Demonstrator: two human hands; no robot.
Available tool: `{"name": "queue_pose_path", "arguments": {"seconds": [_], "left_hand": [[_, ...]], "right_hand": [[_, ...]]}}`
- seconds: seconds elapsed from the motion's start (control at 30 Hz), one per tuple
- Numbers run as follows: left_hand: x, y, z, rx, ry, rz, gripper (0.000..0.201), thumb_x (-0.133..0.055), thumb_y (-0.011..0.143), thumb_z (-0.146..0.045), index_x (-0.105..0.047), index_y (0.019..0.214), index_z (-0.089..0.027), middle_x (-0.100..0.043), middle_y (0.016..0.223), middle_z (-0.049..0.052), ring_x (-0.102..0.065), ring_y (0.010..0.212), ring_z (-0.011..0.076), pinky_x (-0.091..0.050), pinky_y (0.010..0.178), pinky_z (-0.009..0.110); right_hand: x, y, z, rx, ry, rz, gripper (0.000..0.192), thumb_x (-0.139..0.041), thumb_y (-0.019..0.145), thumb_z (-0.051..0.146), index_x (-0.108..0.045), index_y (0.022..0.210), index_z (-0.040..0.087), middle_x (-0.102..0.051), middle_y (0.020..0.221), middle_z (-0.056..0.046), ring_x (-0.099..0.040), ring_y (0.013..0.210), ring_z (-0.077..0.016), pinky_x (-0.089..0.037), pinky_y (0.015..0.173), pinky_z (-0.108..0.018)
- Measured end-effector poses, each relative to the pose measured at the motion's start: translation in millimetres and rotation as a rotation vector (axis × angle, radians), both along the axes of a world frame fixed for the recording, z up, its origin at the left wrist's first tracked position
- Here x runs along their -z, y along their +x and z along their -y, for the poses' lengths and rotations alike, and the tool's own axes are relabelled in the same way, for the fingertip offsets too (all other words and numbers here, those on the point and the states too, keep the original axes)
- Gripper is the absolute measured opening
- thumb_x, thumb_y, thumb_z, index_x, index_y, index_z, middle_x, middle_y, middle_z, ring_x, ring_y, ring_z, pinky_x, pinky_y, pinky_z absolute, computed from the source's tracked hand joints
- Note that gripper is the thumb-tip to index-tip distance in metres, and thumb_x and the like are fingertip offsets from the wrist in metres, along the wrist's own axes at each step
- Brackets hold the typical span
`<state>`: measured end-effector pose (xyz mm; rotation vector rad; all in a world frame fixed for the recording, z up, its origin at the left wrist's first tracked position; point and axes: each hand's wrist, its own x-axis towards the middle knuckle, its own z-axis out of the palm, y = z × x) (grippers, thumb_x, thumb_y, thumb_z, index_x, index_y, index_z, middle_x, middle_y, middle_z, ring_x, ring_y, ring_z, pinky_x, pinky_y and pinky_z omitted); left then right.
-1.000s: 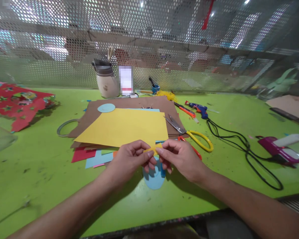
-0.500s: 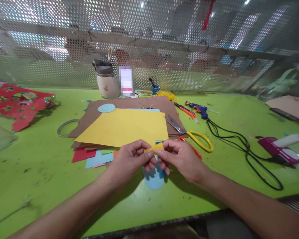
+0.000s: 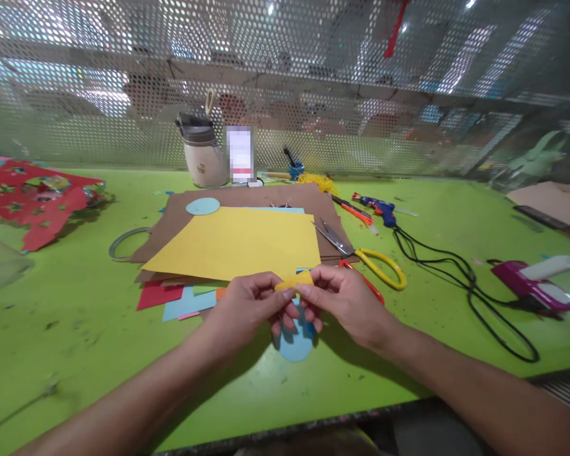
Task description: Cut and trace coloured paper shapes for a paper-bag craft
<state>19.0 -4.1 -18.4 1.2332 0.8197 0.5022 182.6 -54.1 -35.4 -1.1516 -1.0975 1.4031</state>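
While a blue paper oval [image 3: 294,345] lies beneath, both hands [image 3: 297,301] pinch a small folded yellow paper strip [image 3: 294,280].

Both hands nudged slightly lower and closer to the table edge since a second ago — left hand [image 3: 249,304], right hand [image 3: 344,301]. Small yellow paper strip [image 3: 293,281] now lifted a touch at its right end, more of it showing between the thumbs — pinched from both sides.
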Motion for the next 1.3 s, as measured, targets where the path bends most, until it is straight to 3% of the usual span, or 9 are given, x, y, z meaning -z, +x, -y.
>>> {"name": "queue_pose_path", "arguments": {"seconds": [0.2,0.73,1.3], "left_hand": [[3.3,-0.6,-0.7,0.038,0.055,0.0,0.021,-0.064,0.08,-0.031,-0.06,0.07,-0.014,-0.067,0.061,0.003,-0.058,0.052,0.0117,-0.046,0.05,0.023],[0.4,-2.7,-3.7,0.028,0.068,-0.075,0.025,-0.063,0.08,-0.033,-0.059,0.065,-0.013,-0.065,0.058,0.003,-0.055,0.047,0.0102,-0.043,0.047,0.022],[-2.2,-5.4,-7.0,-0.001,0.006,-0.055,0.022,-0.066,0.078,-0.03,-0.056,0.067,-0.014,-0.068,0.062,0.005,-0.058,0.05,0.0114,-0.043,0.048,0.022]], "right_hand": [[0.2,-0.3,-0.6,-0.034,0.015,-0.037,0.026,-0.07,0.077,0.037,-0.059,0.072,0.014,-0.062,0.061,0.001,-0.058,0.049,-0.0078,-0.048,0.041,-0.017],[-2.8,8.7,-3.9,0.065,-0.095,-0.107,0.029,-0.08,0.065,0.033,-0.06,0.065,0.013,-0.062,0.052,0.003,-0.054,0.038,-0.0058,-0.042,0.03,-0.012],[-4.9,6.5,-3.7,0.128,-0.02,-0.033,0.029,-0.079,0.066,0.036,-0.059,0.067,0.014,-0.06,0.053,0.003,-0.053,0.04,-0.0066,-0.04,0.031,-0.014]]}}
